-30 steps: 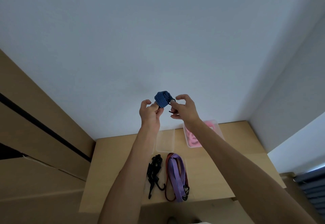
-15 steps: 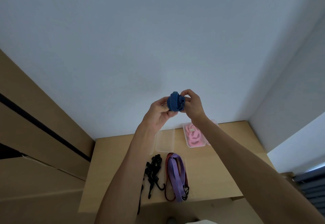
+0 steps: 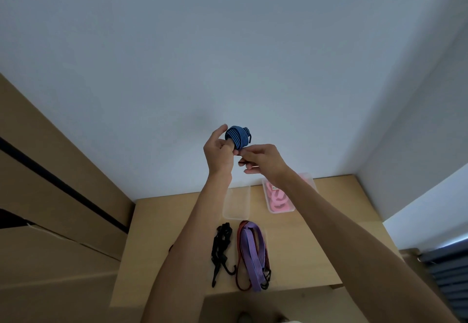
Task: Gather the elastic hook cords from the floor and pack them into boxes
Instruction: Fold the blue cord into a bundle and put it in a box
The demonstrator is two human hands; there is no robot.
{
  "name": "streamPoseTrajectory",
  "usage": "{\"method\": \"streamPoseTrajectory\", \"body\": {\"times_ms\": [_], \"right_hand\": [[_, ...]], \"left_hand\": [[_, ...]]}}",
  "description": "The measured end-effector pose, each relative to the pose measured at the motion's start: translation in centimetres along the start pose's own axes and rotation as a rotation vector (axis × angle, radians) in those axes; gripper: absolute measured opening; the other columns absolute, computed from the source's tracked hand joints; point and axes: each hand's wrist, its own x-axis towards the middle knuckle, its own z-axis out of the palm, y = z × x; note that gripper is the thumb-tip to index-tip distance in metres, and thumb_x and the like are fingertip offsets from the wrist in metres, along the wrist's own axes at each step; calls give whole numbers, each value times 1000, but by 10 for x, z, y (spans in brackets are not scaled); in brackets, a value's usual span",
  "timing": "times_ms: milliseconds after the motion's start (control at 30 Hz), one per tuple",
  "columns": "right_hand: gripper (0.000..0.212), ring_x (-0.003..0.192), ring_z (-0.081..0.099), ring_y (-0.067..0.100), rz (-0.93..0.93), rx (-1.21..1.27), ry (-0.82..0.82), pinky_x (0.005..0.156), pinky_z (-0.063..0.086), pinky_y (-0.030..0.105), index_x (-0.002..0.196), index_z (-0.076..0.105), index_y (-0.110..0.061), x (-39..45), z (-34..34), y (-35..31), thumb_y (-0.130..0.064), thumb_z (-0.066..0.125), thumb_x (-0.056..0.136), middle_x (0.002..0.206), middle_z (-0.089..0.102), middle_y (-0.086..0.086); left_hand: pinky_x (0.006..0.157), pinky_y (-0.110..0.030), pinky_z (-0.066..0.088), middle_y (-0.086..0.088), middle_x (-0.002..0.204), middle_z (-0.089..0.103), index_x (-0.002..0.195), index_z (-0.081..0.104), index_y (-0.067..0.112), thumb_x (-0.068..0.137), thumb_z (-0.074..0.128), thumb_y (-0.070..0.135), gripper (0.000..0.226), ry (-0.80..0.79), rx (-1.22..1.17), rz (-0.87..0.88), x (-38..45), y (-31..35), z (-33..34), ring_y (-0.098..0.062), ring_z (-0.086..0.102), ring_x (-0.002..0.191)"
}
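Observation:
A blue striped elastic cord (image 3: 237, 137), rolled into a tight bundle with a black hook at its right side, is raised in front of the white wall. My left hand (image 3: 218, 154) grips the bundle from the left and below. My right hand (image 3: 260, 161) pinches the cord's loose end just under the bundle. Below on the wooden table (image 3: 316, 223) lie a black hook cord (image 3: 220, 249) and a purple cord (image 3: 251, 254) on top of a red one. An empty clear box (image 3: 236, 202) stands behind them, and a second clear box (image 3: 278, 199) holds a coiled pink cord.
The table stands in a corner, with white wall behind and to the right. A wooden cabinet (image 3: 50, 196) with a dark gap runs along the left. A dark slatted object (image 3: 448, 269) is at the right edge.
The bundle moved from between both hands up into my left hand. My right hand dropped below it and now pinches the cord's end.

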Motion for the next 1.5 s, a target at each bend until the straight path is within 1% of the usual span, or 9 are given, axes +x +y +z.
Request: {"method": "streamPoseTrajectory", "body": {"times_ms": [100,233,367,500,600,767,967,1133,1500], "right_hand": [[17,82,71,18,20,30,-48,72,57,27,100,78,-8,0,2,4,-10,67,88,78,71,9],[20,85,70,22,51,161,-69,75,57,30,100,78,-5,1,-3,8,-6,67,84,81,70,13],[24,89,69,24,14,200,-90,79,57,33,102,76,-3,2,1,6,-2,65,81,93,69,22],[13,73,67,19,-146,45,87,74,60,34,95,74,-5,0,10,1,-10,62,93,82,72,15],[12,71,65,13,-234,-72,194,79,59,39,92,73,-6,0,12,-4,-11,63,95,75,70,0],[13,102,64,21,-280,-162,311,96,53,50,92,68,-7,2,15,-11,-16,60,97,106,67,0],[19,89,72,18,-259,-103,367,77,61,37,91,63,-7,4,22,-16,-20,52,100,92,72,8],[18,75,70,16,-254,-65,429,59,54,24,90,70,-13,9,24,-26,-25,59,96,84,72,1],[17,75,71,14,-151,-9,483,62,53,27,88,72,-19,12,35,-32,-31,62,94,83,74,-1]], "left_hand": [[71,-30,58,-7,88,64,121,69,14,89,56,-7,41,37,29,-10,0,1,-2,-26,68,77],[61,-22,56,-7,110,69,112,73,15,89,61,-6,33,68,-110,-173,5,5,-8,-20,70,77],[72,-36,60,-5,87,70,120,71,12,88,61,-1,36,99,55,-79,6,-2,-8,-21,71,66],[82,-38,59,1,85,68,119,71,16,86,65,8,35,144,192,29,2,-6,-6,-19,69,80],[76,-30,57,0,82,67,118,72,15,87,65,5,33,116,144,26,6,-4,-6,-19,66,78],[63,-14,54,-2,94,71,101,73,17,88,64,-7,29,81,-201,-117,10,2,-8,-14,69,86],[68,-18,55,-13,82,58,111,70,15,90,58,-9,34,-28,-138,-31,10,-2,-11,-18,63,81],[78,-26,58,-13,83,63,114,68,14,91,56,-9,35,-95,-118,0,8,-7,-14,-19,66,86],[83,-30,57,-13,94,69,112,66,16,92,58,-10,34,-203,-242,-6,9,-7,-23,-23,67,96]]}}
